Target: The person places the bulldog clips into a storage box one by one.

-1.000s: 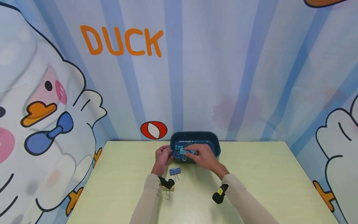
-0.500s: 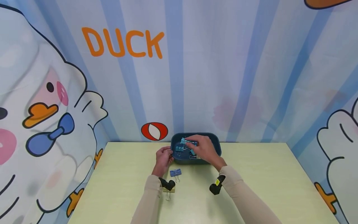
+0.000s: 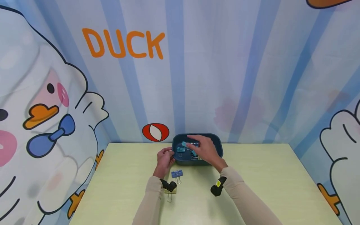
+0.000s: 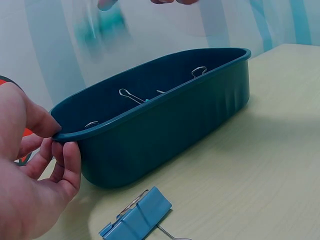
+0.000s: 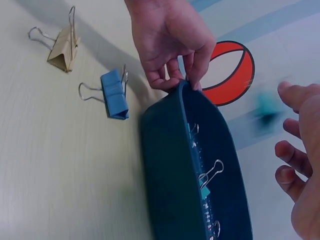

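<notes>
My left hand (image 3: 164,161) pinches the left end of a dark blue plastic bin (image 4: 160,135) by its rim, thumb inside and fingers outside. Over the bin is my right hand (image 3: 206,150), its fingers spread apart. A teal binder clip (image 5: 267,107), blurred by motion, is in the air just off those fingertips and above the bin in the left wrist view. Inside the bin lie teal binder clips (image 3: 181,150); its near wall hides most of them from the left wrist view. A blue binder clip (image 5: 115,94) lies on the table in front of the bin.
A yellow binder clip (image 5: 65,47) lies on the pale table (image 3: 253,181) nearer the front, partly covered by the left wrist camera (image 3: 168,186) in the head view. A curtain with duck prints (image 3: 208,78) hangs directly behind the bin.
The right hand has risen from low in the bin with a teal clip, then its fingers have spread and the clip has come away, dropping. The left hand has stayed at the rim.
</notes>
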A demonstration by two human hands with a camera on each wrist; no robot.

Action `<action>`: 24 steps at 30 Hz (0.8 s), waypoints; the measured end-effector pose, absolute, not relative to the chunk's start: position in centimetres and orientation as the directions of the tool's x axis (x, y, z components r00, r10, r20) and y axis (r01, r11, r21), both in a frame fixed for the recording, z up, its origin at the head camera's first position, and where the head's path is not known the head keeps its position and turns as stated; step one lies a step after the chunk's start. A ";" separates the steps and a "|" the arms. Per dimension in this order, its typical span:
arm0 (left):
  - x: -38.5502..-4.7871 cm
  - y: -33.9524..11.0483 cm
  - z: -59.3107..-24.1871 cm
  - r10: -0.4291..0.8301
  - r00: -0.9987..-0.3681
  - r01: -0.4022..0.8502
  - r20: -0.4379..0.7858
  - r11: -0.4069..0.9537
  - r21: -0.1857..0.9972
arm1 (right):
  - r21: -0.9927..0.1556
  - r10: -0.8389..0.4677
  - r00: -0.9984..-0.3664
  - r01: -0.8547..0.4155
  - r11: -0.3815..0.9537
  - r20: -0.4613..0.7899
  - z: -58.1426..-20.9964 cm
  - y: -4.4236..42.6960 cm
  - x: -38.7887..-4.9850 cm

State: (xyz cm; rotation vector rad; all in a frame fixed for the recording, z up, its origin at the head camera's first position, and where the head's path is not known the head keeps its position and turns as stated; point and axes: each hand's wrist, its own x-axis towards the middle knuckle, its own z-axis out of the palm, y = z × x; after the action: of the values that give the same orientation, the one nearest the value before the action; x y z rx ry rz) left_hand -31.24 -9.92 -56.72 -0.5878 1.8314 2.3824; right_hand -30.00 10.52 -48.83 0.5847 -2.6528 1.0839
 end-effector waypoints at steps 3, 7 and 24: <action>-31.3 -9.9 -56.8 -0.168 -0.923 -0.290 -0.345 -0.284 0.914 | -0.629 -0.278 -0.902 -0.429 0.648 0.330 -48.8 10.9 -29.9; -31.4 -9.9 -57.0 -0.172 -0.925 -0.282 -0.338 -0.286 0.916 | -0.654 -0.251 -0.906 -0.421 0.628 0.342 -48.9 11.7 -29.9; -31.4 -10.0 -57.0 -0.175 -0.924 -0.285 -0.340 -0.277 0.918 | -0.769 -0.002 -0.949 -0.256 0.586 0.315 -51.2 18.3 -30.9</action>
State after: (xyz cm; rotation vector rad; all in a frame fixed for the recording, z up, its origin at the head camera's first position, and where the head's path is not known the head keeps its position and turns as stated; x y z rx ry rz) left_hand -31.40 -9.96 -56.96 -0.5890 1.8443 2.3830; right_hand -30.90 18.33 -51.22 0.2118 -2.5379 1.2959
